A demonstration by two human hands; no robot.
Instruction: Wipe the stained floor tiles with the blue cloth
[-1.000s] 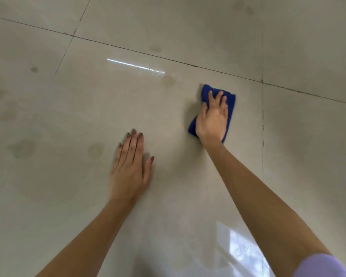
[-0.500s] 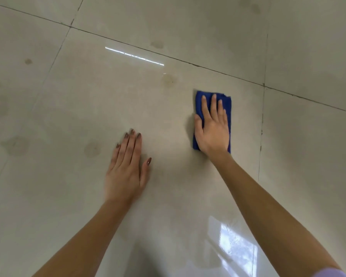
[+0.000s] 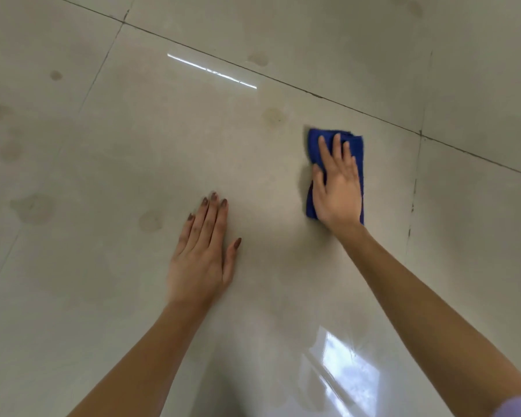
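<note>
A folded blue cloth (image 3: 358,152) lies flat on a glossy beige floor tile (image 3: 163,152). My right hand (image 3: 337,188) presses down on it with fingers spread, covering most of the cloth. My left hand (image 3: 203,254) rests palm down on the same tile, to the left and nearer me, holding nothing. A brownish stain (image 3: 273,116) sits just up and left of the cloth. Another stain (image 3: 151,221) lies left of my left hand.
More dull stains mark the tiles at the far left (image 3: 32,207) and beyond the grout line (image 3: 257,59). Dark grout lines run across the top (image 3: 313,94) and down the right side (image 3: 414,188). Window glare (image 3: 349,371) reflects near the bottom.
My right hand has slid the cloth back toward me and straightened it, from tilted to upright. The view has shifted slightly. My left hand has stayed planted.
</note>
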